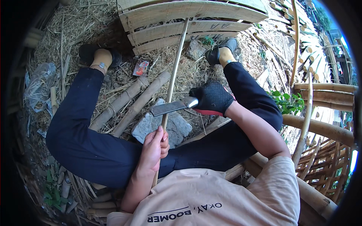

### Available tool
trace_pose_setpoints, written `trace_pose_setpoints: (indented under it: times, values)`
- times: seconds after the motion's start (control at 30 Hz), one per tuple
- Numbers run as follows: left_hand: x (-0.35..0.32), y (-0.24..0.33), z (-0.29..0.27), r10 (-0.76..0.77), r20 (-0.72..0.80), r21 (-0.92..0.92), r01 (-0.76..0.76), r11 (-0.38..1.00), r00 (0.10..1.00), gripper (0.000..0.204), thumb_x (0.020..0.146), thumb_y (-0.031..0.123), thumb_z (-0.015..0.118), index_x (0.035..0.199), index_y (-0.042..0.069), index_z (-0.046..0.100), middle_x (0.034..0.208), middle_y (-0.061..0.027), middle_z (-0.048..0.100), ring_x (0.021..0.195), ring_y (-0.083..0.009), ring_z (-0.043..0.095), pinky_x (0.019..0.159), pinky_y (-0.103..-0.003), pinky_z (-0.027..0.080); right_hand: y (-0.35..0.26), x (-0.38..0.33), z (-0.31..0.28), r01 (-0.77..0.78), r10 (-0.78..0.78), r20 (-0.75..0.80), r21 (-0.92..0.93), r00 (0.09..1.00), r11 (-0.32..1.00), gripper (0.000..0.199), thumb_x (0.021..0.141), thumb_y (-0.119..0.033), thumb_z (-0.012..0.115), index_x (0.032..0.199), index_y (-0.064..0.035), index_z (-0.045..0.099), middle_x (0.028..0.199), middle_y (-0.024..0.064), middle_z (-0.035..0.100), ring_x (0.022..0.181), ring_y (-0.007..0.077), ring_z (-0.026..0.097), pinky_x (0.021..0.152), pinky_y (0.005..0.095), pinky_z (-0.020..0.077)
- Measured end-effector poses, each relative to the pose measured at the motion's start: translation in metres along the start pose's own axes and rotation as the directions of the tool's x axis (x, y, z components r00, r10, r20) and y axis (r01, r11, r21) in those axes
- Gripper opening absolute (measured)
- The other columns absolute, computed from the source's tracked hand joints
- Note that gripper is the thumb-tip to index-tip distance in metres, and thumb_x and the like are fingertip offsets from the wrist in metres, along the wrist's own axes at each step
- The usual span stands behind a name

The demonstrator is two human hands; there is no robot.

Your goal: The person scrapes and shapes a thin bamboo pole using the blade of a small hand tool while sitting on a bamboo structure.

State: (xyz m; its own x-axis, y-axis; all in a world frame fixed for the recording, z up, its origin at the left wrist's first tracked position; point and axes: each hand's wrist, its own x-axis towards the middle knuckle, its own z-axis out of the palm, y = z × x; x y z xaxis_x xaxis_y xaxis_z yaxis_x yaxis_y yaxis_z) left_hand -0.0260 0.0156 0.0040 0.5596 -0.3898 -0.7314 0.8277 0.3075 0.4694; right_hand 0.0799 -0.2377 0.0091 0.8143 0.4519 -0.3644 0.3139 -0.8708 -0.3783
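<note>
My bare left hand (154, 147) is closed around a long, thin bamboo strip (175, 69). The strip slants up from my body, and its far end reaches the slats of a wooden crate. In a black glove with red at the edge, my right hand (213, 100) grips the handle of a broad-bladed knife (168, 108). The blade lies across the strip, just above my left hand. Whether its edge cuts into the strip I cannot tell. Beneath them, between my legs, sits a grey stone block (161, 127).
The slatted wooden crate (162, 28) stands ahead between my feet. Two bamboo poles (141, 101) lie on the straw-strewn ground left of the stone. A bamboo frame (320, 130) rises at the right, with stacked poles (311, 58) beyond. A clear plastic bag (39, 86) lies far left.
</note>
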Motion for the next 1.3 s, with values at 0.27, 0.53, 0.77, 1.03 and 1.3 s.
trace_pose_setpoints:
  times: [0.27,0.53,0.77,1.03,1.3]
  values:
    - [0.006,-0.004,0.005,0.028,-0.042,0.057,-0.026,0.998,0.999,0.040,0.108,0.041,0.037,0.077,0.016,0.041,0.057,0.0104,0.025,0.042,0.0000,0.020,0.038,-0.021,0.012,0.005,0.003,0.012,-0.035,0.036,0.016,-0.032,0.999,0.999,0.022,0.073,-0.029,0.068,0.087,-0.0120,0.073,0.077,0.0172,0.070,0.077,0.0361,0.070,0.071,0.0458,0.0549]
    - [0.006,-0.004,0.003,0.044,-0.032,0.054,-0.042,0.998,0.999,0.040,0.108,0.040,0.039,0.076,0.016,0.041,0.057,0.0099,0.025,0.042,-0.0003,0.019,0.038,-0.021,0.012,0.011,0.005,0.005,-0.085,0.085,-0.013,-0.050,0.996,0.995,0.023,0.072,-0.030,0.069,0.088,-0.0127,0.074,0.078,0.0166,0.071,0.077,0.0348,0.071,0.072,0.0459,0.0551]
    - [0.005,-0.001,0.004,0.034,-0.043,0.052,-0.032,0.998,0.998,0.039,0.108,0.039,0.039,0.077,0.016,0.040,0.058,0.0092,0.024,0.043,-0.0006,0.018,0.037,-0.021,0.013,0.012,0.004,0.000,-0.091,0.086,-0.053,-0.103,0.995,0.991,0.027,0.073,-0.030,0.070,0.094,-0.0140,0.073,0.080,0.0170,0.071,0.079,0.0351,0.070,0.072,0.0462,0.0550]
    - [0.002,0.000,0.002,0.007,-0.015,0.021,-0.007,1.000,1.000,0.040,0.108,0.041,0.039,0.077,0.016,0.040,0.057,0.0097,0.024,0.042,-0.0005,0.018,0.037,-0.021,0.013,0.055,0.006,-0.025,-0.357,0.340,-0.133,-0.134,0.931,0.925,0.031,0.082,-0.037,0.065,0.100,-0.0130,0.073,0.091,0.0154,0.072,0.089,0.0342,0.070,0.081,0.0449,0.0540]
    - [0.002,0.001,0.003,0.002,0.004,-0.006,-0.002,1.000,1.000,0.039,0.108,0.040,0.038,0.078,0.015,0.041,0.057,0.0098,0.024,0.042,-0.0001,0.018,0.037,-0.020,0.013,0.016,0.005,0.008,-0.058,0.060,-0.056,0.040,0.997,0.998,0.035,0.081,-0.043,0.069,0.097,-0.0126,0.073,0.079,0.0193,0.069,0.079,0.0389,0.068,0.072,0.0471,0.0529]
